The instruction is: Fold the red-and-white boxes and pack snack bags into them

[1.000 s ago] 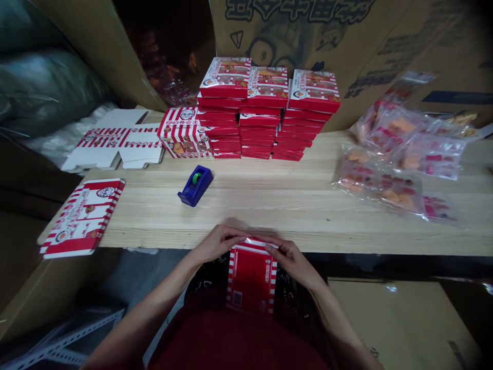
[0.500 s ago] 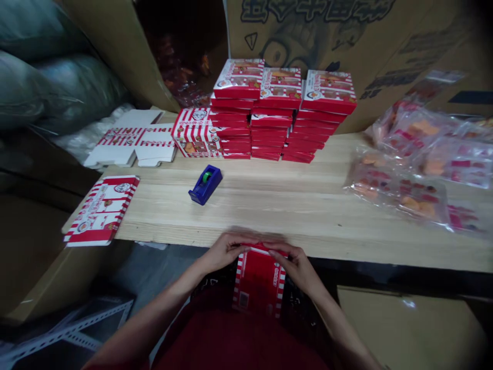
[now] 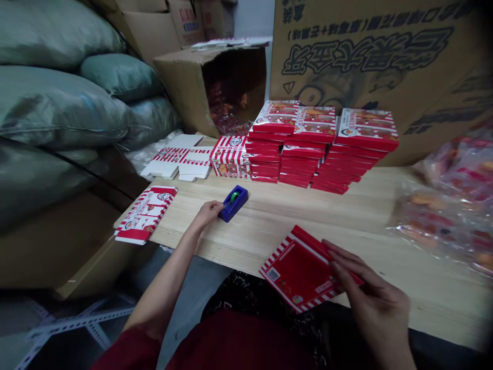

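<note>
My left hand (image 3: 210,211) reaches over the table with its fingertips pinched on the tape at the near end of a blue tape dispenser (image 3: 234,206). A green roll shows inside the dispenser. At the table's front edge my right hand (image 3: 372,288) grips a flat red box (image 3: 298,270) with white-striped borders, thumb on the upper face and fingers along the far edge. The box is tilted, its printed back with a barcode facing up.
Stacks of filled red boxes (image 3: 308,146) stand at the back. Flattened cartons (image 3: 181,156) and a striped box pile (image 3: 146,215) lie left. Clear bags of sweets (image 3: 435,216) are on the right. Large cardboard boxes (image 3: 370,56) and stuffed sacks (image 3: 57,103) surround the wooden table.
My left hand has let go of the red box and moved forward-left to the tape dispenser. My right hand has carried the box rightward and turned it. The view has swung left and up.
</note>
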### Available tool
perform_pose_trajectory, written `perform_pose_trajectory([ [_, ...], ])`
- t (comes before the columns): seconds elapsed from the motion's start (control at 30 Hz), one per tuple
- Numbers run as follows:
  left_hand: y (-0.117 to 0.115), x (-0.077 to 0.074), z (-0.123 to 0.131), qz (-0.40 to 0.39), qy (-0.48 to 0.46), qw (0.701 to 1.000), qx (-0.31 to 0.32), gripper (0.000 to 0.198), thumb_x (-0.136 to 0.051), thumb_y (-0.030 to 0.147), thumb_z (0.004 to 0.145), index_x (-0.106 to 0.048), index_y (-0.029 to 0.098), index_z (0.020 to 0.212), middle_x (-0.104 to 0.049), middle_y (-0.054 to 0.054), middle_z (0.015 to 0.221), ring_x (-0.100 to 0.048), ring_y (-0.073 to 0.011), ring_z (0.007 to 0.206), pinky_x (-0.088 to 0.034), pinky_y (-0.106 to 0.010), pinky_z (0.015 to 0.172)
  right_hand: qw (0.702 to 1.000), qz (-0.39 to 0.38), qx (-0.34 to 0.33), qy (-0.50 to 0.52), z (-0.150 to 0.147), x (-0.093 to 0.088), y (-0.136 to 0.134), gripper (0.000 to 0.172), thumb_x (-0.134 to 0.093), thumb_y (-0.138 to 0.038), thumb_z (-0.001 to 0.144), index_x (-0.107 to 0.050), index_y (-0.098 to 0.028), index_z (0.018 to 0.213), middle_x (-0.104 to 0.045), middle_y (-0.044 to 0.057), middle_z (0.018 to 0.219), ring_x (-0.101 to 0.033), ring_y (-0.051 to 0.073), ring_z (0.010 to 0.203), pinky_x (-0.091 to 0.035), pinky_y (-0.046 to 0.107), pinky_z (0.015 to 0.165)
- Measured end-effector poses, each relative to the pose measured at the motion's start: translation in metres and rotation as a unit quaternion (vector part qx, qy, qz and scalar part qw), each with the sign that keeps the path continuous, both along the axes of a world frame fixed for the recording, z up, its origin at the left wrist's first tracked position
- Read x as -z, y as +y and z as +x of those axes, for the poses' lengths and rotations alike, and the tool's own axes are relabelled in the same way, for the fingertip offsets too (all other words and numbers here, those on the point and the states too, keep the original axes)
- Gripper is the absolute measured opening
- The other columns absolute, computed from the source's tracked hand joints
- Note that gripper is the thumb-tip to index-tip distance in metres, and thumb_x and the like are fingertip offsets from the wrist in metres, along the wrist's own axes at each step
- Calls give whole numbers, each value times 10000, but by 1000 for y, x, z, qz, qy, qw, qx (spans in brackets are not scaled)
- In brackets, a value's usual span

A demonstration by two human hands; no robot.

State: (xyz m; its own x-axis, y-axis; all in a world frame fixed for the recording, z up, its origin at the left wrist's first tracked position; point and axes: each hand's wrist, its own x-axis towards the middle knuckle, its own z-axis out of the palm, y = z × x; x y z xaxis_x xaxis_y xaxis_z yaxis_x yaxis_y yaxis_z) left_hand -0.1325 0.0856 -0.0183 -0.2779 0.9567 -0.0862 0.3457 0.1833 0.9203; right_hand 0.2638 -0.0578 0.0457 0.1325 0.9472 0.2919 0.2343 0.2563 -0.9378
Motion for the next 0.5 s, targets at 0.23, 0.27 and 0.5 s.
perform_pose_trajectory([
  [0.23,-4,-4,15,14,-106,994,-32,432,-839,547,582,-717,141,663,-732,-187,1211,-678,-310,1006,-505,-338,751,989,116,-19,-92,-38,-4,14,267,-618,-200,977,-749,-314,1180,-705,57,1353,-691,272,1192,-594,482,974],
  [0.27,-5,-4,15,19,-120,992,-39,435,-829,552,601,-716,139,679,-707,-190,1279,-677,-309,1024,-508,-338,757,987,120,-26,-101,-40,-1,14,276,-612,-192,979,-741,-312,1191,-696,59,1366,-689,273,1195,-604,469,945],
  [0.5,-31,22,14,64,-167,980,-85,405,-763,544,669,-645,157,647,-691,-173,1320,-675,-284,1092,-530,-348,856,984,122,-24,-128,-42,3,12,258,-586,-170,990,-718,-290,1176,-680,74,1376,-682,282,1190,-605,468,889],
])
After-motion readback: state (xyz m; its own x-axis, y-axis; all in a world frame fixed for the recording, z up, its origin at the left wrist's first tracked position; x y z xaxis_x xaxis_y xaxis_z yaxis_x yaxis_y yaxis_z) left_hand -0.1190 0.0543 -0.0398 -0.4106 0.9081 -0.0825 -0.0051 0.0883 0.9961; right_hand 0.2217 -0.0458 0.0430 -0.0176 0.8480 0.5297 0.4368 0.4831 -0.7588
